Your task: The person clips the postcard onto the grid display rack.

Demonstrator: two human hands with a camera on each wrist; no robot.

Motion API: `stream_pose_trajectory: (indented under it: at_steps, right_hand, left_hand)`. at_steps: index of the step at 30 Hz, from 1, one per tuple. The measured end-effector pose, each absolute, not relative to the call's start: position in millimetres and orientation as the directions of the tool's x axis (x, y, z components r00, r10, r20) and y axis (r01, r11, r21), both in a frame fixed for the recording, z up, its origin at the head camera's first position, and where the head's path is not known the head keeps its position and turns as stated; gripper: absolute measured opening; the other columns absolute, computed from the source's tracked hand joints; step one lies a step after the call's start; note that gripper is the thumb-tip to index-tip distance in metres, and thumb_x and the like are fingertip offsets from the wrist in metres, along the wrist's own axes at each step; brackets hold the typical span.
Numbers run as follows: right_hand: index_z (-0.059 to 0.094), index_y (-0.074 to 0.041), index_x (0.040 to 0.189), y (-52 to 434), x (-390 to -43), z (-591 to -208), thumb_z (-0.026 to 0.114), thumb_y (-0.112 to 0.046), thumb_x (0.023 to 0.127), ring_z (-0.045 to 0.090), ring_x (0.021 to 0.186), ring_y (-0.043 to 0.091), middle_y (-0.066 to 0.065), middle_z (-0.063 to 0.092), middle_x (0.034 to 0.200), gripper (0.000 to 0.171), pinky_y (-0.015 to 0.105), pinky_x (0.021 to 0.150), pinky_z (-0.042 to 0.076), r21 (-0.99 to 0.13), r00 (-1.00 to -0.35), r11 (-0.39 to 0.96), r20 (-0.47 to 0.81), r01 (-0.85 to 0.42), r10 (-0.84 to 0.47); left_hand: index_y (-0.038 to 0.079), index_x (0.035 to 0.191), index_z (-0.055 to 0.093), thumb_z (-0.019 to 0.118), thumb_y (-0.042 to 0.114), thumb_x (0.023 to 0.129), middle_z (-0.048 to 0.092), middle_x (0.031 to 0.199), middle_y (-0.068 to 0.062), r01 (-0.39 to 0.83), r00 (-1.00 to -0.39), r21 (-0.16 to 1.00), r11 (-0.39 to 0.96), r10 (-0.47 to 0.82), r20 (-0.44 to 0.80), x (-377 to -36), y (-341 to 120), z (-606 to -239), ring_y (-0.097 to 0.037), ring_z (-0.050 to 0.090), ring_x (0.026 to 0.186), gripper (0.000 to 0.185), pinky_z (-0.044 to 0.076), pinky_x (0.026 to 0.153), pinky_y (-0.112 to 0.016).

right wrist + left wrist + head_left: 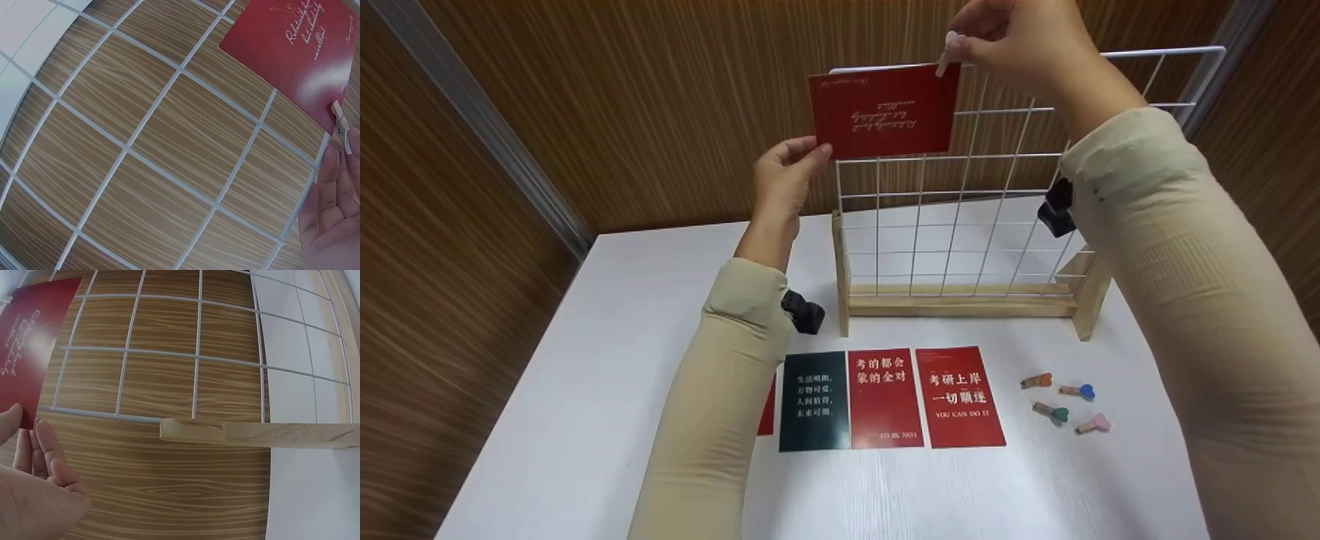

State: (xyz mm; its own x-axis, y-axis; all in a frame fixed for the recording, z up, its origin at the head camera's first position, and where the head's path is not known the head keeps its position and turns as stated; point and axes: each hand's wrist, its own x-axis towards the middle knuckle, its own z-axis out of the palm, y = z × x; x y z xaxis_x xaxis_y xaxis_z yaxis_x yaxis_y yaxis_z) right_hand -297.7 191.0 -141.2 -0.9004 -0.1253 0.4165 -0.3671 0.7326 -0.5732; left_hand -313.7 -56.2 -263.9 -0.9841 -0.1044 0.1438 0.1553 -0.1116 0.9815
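A red card [885, 112] with white script, upside down in the head view, lies against the top left of a white wire grid [990, 157]. Its lower left corner is pinched by my left hand [789, 176], thumb in front. At the card's upper right corner, my right hand [1020, 41] pinches a small wooden clothespin [943, 60] with a white heart. The right wrist view has this clothespin [340, 121] on the card's edge, beside the grid's top wire. In the left wrist view, the card [34, 343] stands in front of the wires.
The grid rises from a wooden stand [960, 306] on a white table [585, 360]. In front lie a dark green card [814, 427], two red cards [885, 409] and part of another under the left sleeve. Several heart clothespins [1050, 412] lie to the right.
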Motion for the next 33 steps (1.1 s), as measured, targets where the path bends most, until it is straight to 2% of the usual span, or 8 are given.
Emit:
stream_pose_trajectory:
  at_steps: [3,7,12,16,19,24,28,33]
  right_hand:
    - [0.066,-0.01,0.105,193,-299,-142,0.065,-0.025,0.091,0.057,0.087,0.009,-0.003,0.064,0.097,0.021,0.023,0.08,0.044,-0.609,-0.898,0.697,0.425,-0.378,-0.116]
    - [0.067,-0.011,0.108,198,-302,-144,0.068,-0.029,0.088,0.058,0.086,0.009,-0.004,0.064,0.096,0.026,0.022,0.08,0.043,-0.629,-0.89,0.67,0.443,-0.394,-0.108]
    - [0.062,-0.013,0.121,205,-302,-148,0.067,-0.04,0.088,0.059,0.096,0.01,0.002,0.065,0.109,0.044,0.023,0.085,0.041,-0.589,-0.885,0.711,0.455,-0.384,-0.101]
    - [0.057,-0.018,0.128,212,-301,-149,0.065,-0.044,0.088,0.06,0.101,0.01,0.007,0.065,0.119,0.049,0.023,0.088,0.041,-0.594,-0.888,0.71,0.449,-0.377,-0.096]
    - [0.051,-0.022,0.134,217,-299,-150,0.063,-0.047,0.088,0.059,0.107,0.012,0.009,0.062,0.124,0.054,0.025,0.094,0.04,-0.594,-0.893,0.716,0.44,-0.366,-0.093]
    - [0.038,-0.021,0.142,227,-294,-151,0.058,-0.053,0.088,0.047,0.127,0.023,0.011,0.049,0.14,0.065,0.037,0.106,0.032,-0.583,-0.916,0.751,0.395,-0.31,-0.071]
    - [0.031,-0.024,0.146,239,-290,-152,0.057,-0.052,0.089,0.037,0.133,0.027,0.012,0.039,0.147,0.069,0.043,0.109,0.025,-0.579,-0.919,0.758,0.389,-0.3,-0.067]
    - [0.024,-0.023,0.15,256,-284,-154,0.055,-0.05,0.091,0.026,0.138,0.029,0.011,0.029,0.152,0.072,0.049,0.111,0.017,-0.557,-0.922,0.782,0.382,-0.28,-0.058]
  left_hand:
    - [0.002,0.108,0.065,0.073,0.011,0.085,0.063,0.104,-0.008,0.159,-0.984,0.98,-0.116,-0.104,0.147,-314,-56,-265,-0.019,0.061,0.098,0.026,0.048,0.083,-0.023]
    - [0.002,0.11,0.064,0.075,0.013,0.083,0.061,0.107,-0.008,0.176,-0.982,0.976,-0.131,-0.097,0.164,-315,-57,-266,-0.019,0.058,0.101,0.031,0.047,0.086,-0.024]
    - [0.005,0.116,0.062,0.078,0.018,0.081,0.058,0.111,-0.006,0.197,-0.979,0.971,-0.133,-0.081,0.187,-315,-60,-268,-0.016,0.051,0.105,0.041,0.043,0.088,-0.026]
    - [0.007,0.127,0.055,0.079,0.02,0.08,0.054,0.118,-0.006,0.201,-0.978,0.971,-0.127,-0.072,0.194,-315,-63,-269,-0.015,0.047,0.109,0.054,0.041,0.09,-0.028]
    - [0.012,0.139,0.045,0.078,0.024,0.08,0.047,0.131,-0.006,0.195,-0.98,0.976,-0.099,-0.057,0.19,-315,-66,-269,-0.016,0.042,0.119,0.069,0.038,0.097,-0.032]
    - [0.02,0.151,0.023,0.076,0.031,0.08,0.029,0.15,-0.008,0.174,-0.985,0.984,-0.043,-0.014,0.174,-314,-74,-270,-0.023,0.026,0.137,0.089,0.029,0.107,-0.04]
    - [0.025,0.153,0.012,0.075,0.033,0.079,0.018,0.155,-0.007,0.16,-0.987,0.987,-0.002,0.016,0.16,-313,-84,-271,-0.024,0.016,0.141,0.098,0.02,0.111,-0.046]
    - [0.029,0.153,0.005,0.075,0.036,0.078,0.01,0.158,-0.004,0.141,-0.99,0.989,0.052,0.033,0.14,-311,-97,-276,-0.02,0.01,0.143,0.103,0.014,0.111,-0.051]
